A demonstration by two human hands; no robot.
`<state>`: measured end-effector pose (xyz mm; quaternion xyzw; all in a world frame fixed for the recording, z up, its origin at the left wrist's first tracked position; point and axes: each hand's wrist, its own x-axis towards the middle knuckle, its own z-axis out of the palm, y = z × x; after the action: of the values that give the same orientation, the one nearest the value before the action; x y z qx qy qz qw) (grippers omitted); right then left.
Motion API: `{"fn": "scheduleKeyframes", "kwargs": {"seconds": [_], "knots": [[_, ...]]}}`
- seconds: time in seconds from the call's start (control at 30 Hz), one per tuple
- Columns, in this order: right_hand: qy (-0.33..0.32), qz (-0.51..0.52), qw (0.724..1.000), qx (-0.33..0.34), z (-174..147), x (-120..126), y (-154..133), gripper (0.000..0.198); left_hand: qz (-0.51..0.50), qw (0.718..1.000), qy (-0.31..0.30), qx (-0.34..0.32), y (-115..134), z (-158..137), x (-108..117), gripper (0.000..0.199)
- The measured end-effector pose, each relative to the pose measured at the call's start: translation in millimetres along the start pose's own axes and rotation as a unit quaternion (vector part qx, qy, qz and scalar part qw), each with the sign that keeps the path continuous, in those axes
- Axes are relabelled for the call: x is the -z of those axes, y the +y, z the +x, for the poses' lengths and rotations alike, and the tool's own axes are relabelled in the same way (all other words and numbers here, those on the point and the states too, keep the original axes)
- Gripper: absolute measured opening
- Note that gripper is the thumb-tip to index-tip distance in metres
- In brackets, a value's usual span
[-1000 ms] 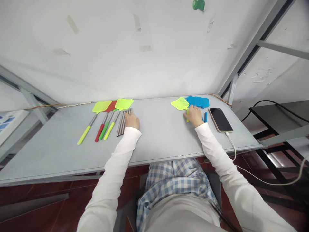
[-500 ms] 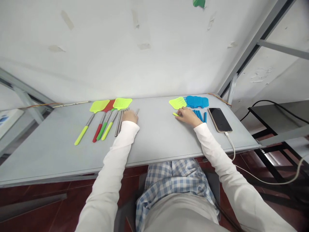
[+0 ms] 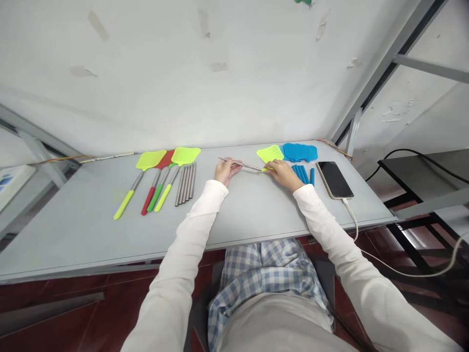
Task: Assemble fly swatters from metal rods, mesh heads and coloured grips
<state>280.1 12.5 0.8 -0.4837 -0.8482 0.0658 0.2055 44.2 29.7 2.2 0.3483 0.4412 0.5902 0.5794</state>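
My left hand [image 3: 225, 172] is closed around a thin metal rod [image 3: 249, 166] that points to the right. The rod's right end meets a yellow-green handle grip [image 3: 269, 169], pinched in my right hand [image 3: 284, 174]; whether the end is inside the grip or only touching, I cannot tell. Just behind my right hand lies a loose yellow-green fly swatter head [image 3: 270, 153], beside overlapping blue swatter heads [image 3: 300, 152]. Several blue handle grips [image 3: 301, 173] lie to the right of that hand. On the left, several metal rods [image 3: 186, 185] rest side by side.
Several assembled fly swatters [image 3: 148, 181] in yellow-green, red and green lie at the left of the grey table [image 3: 242, 215]. A phone [image 3: 334, 180] with a white cable [image 3: 351, 215] sits at the right. A white wall [image 3: 234, 107] stands behind.
My left hand has lifted a metal rod from the row and brought it right, to the yellow-green grip. My right hand has stayed almost in place, still holding the grip.
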Motion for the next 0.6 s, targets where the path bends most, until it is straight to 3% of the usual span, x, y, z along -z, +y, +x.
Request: {"fn": "scheduleKeyframes", "kwargs": {"seconds": [0.23, 0.6], "knots": [[0.022, -0.006, 1.0, -0.018, 0, -3, 1, 0.024, -0.028, 0.998, 0.048, -0.021, -12, 4, 7, 0.017], [0.059, -0.003, 0.998, -0.009, 4, -9, -10, 0.022, -0.053, 0.998, 0.006, -0.036, -15, -7, -1, 0.018]]}}
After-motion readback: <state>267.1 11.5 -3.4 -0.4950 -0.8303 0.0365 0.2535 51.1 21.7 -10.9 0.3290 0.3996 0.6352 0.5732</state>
